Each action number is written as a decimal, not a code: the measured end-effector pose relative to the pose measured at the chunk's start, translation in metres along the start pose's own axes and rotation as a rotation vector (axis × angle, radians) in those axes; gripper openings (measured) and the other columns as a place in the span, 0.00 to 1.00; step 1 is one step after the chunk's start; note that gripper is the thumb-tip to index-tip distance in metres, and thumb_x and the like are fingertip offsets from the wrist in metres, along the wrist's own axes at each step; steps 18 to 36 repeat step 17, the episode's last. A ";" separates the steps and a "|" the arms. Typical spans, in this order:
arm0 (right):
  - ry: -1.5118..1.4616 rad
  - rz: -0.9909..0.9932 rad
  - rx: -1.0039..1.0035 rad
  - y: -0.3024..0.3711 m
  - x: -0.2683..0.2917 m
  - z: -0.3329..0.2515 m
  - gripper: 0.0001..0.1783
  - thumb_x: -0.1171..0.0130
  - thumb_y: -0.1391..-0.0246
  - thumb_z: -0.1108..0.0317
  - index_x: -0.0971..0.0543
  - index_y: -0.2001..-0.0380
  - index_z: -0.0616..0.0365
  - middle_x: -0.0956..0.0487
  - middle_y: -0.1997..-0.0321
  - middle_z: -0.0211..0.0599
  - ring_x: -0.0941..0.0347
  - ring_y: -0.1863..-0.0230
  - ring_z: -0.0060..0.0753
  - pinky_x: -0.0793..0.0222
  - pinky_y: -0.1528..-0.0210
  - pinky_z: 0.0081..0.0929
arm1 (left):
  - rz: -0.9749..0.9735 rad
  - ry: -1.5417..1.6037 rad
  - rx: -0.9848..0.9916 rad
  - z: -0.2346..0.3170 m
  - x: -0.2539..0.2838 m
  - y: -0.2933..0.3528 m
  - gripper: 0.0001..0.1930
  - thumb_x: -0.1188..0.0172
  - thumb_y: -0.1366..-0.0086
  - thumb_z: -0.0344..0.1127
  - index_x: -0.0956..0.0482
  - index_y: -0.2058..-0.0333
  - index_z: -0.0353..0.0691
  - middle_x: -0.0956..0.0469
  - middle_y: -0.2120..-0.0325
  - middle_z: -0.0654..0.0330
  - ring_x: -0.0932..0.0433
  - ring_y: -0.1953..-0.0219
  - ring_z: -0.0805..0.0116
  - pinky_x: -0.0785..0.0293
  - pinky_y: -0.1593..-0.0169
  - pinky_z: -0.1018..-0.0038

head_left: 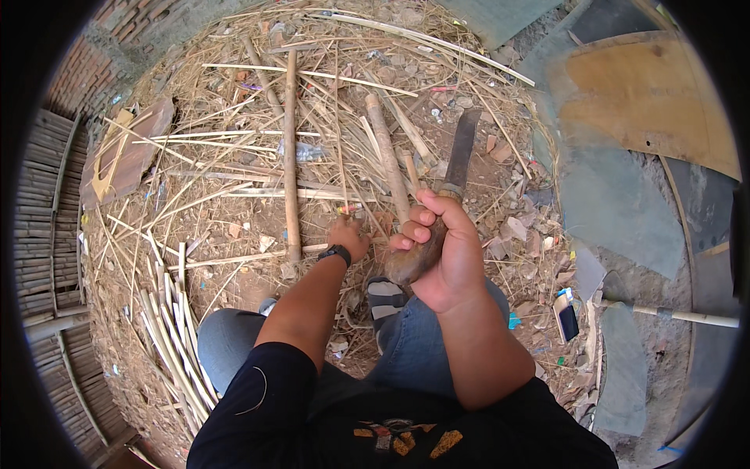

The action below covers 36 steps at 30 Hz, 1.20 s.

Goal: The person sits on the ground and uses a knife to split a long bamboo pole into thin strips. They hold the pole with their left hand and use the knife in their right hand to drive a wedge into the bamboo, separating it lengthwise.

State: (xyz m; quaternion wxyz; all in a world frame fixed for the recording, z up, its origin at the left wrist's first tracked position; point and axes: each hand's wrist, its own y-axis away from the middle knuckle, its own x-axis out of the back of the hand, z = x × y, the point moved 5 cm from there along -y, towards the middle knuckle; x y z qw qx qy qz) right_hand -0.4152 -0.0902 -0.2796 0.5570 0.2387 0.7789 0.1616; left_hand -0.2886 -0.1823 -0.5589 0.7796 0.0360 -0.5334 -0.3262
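Observation:
My right hand (pixel 445 258) is wrapped round the wooden handle of a machete (pixel 462 148). Its dark blade points up and away from me, tilted slightly right. My left hand (pixel 349 237), with a dark watch on the wrist, reaches down low over the littered ground. Its fingers look apart, though they are foreshortened and partly hidden. Just beyond those fingertips lies a small red and yellow object (pixel 350 209), too small to name. A long wooden pole (pixel 291 156) lies to the left of that hand, and a thicker round stick (pixel 387 152) lies between it and the blade.
Split bamboo strips (pixel 176 336) are bundled at my left, beside a slatted bamboo wall (pixel 55 203). Loose strips, straw and rubble cover the ground ahead. A broken brown board (pixel 129 152) lies far left. Grey sheets (pixel 617 203) and a phone-like object (pixel 566 316) are at right.

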 end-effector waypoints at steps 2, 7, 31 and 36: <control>-0.007 0.007 0.003 0.000 0.001 -0.002 0.03 0.46 0.41 0.67 0.30 0.67 0.49 0.33 0.80 0.16 0.38 0.80 0.13 0.40 0.71 0.22 | -0.050 0.008 0.052 0.008 -0.025 -0.015 0.32 0.42 0.42 0.53 0.32 0.40 0.47 0.42 0.37 0.44 0.43 0.35 0.45 0.41 0.35 0.57; -0.001 -0.004 -0.001 -0.003 0.005 -0.003 0.03 0.46 0.41 0.67 0.30 0.67 0.49 0.32 0.79 0.16 0.37 0.80 0.13 0.40 0.71 0.22 | -0.201 0.061 0.171 0.021 -0.044 -0.024 0.38 0.42 0.42 0.53 0.40 0.36 0.44 0.52 0.33 0.45 0.48 0.33 0.47 0.43 0.34 0.56; -0.029 0.020 0.002 -0.001 0.003 -0.003 0.06 0.45 0.42 0.66 0.28 0.62 0.53 0.32 0.79 0.17 0.37 0.79 0.13 0.39 0.71 0.22 | -0.007 -0.145 0.457 0.009 0.003 0.010 0.42 0.42 0.42 0.52 0.49 0.33 0.42 0.56 0.31 0.48 0.59 0.29 0.49 0.56 0.32 0.49; -0.029 0.020 0.002 -0.001 0.003 -0.003 0.06 0.45 0.42 0.66 0.28 0.62 0.53 0.32 0.79 0.17 0.37 0.79 0.13 0.39 0.71 0.22 | -0.007 -0.145 0.457 0.009 0.003 0.010 0.42 0.42 0.42 0.52 0.49 0.33 0.42 0.56 0.31 0.48 0.59 0.29 0.49 0.56 0.32 0.49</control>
